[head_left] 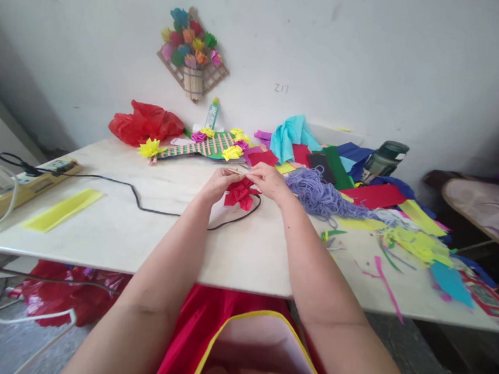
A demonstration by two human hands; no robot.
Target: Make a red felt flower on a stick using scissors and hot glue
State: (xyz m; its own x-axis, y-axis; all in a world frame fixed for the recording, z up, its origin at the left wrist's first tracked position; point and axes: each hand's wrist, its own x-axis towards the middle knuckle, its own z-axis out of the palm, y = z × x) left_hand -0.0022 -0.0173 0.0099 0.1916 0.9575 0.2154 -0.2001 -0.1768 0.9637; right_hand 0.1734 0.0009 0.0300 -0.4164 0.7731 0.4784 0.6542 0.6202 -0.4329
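A red crepe-paper flower (240,194) hangs between my two hands over the middle of the table, its petals pointing down. My left hand (222,184) is closed in a pinch at the flower's upper left, with a thin pale stick (235,171) showing at its fingertips. From the other side, my right hand (269,183) pinches the flower's top edge. The fingers hide how stick and flower meet. Just behind the hands lies a green guitar-shaped craft (209,146) trimmed with yellow and purple paper flowers.
A black cable (137,200) loops across the table under my hands. On the left are a power strip (20,188) and a yellow paper strip (64,209). To the right lie purple yarn (319,194), coloured paper scraps (416,244), scissors (332,235) and a dark bottle (384,159).
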